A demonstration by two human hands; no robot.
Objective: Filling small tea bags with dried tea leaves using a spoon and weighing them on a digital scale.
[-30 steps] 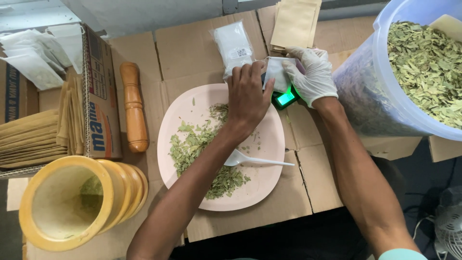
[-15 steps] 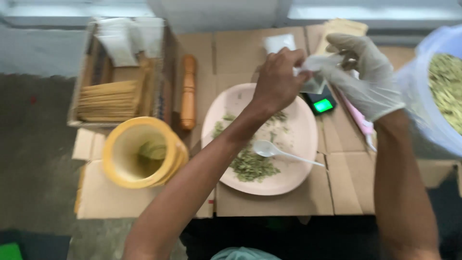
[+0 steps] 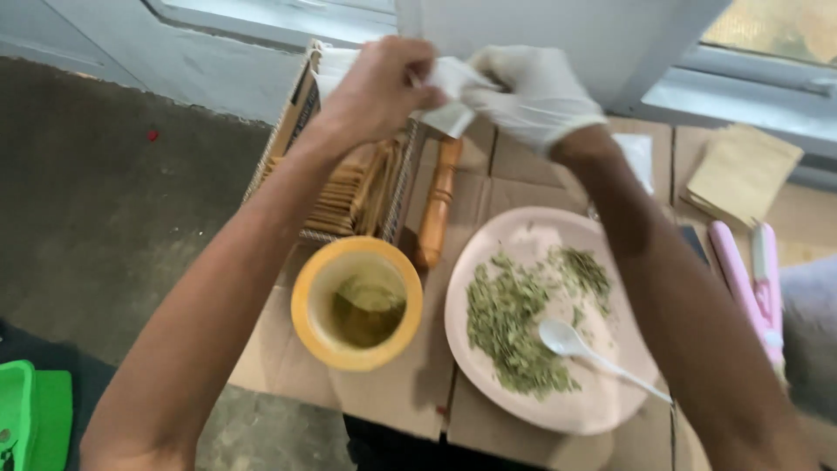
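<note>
Overhead, the bare left hand (image 3: 379, 87) and the white-gloved right hand (image 3: 536, 96) are both pinching a small white pouch (image 3: 449, 105), holding it above the cardboard surface (image 3: 384, 384), near the box of paper sleeves (image 3: 349, 192). Below are sitting a wooden pestle (image 3: 436, 205), a yellow mortar (image 3: 357, 301), and a pink plate (image 3: 602, 406) carrying dried green leaves (image 3: 510, 327) and a white spoon (image 3: 580, 349).

Both hands pinch a small white sachet (image 3: 449, 96); tan paper pouches (image 3: 741, 174) lie far right
</note>
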